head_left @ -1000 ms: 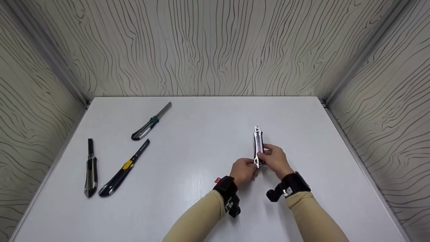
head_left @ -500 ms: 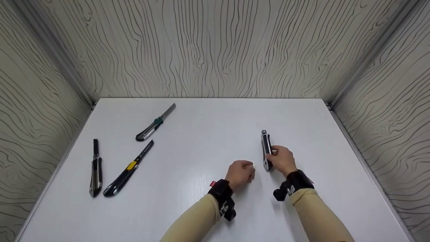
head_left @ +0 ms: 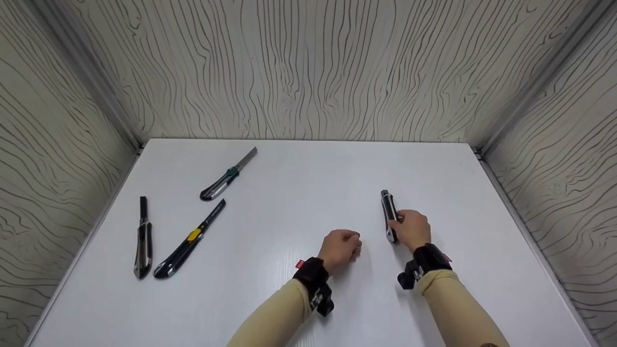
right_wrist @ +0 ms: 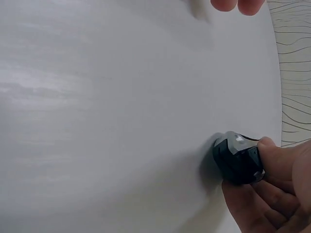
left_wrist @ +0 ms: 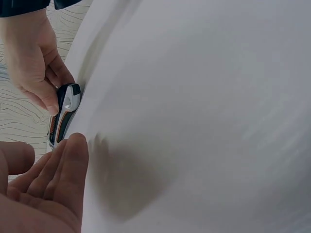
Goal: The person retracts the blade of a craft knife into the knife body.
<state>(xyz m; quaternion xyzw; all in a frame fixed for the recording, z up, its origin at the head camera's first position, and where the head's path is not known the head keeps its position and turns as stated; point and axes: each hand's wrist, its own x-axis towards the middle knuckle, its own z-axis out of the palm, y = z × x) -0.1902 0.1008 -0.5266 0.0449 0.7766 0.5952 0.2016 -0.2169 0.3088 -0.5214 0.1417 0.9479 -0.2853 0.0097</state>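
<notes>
In the head view my right hand [head_left: 413,229] holds a black and silver utility knife [head_left: 390,217], thumb on one side and fingers on the other. Its metal nose points toward the back wall, and no long blade shows. The right wrist view shows the butt end of this knife [right_wrist: 238,158] close to the tabletop. Orange lines run along its body in the left wrist view. My left hand [head_left: 339,248] is just left of the knife, apart from it, with loosely bent fingers and nothing held.
On the left of the white table [head_left: 289,193] lie three more utility knives with blades out: one with a green slider [head_left: 221,184], one with a yellow slider [head_left: 188,243], one black and grey [head_left: 143,248]. Patterned walls [head_left: 299,67] enclose the table's back and sides.
My left hand has let go of the knife's lower end and drawn back left. My right hand has moved the knife slightly right and turned it, so its ridged silver face no longer shows.
</notes>
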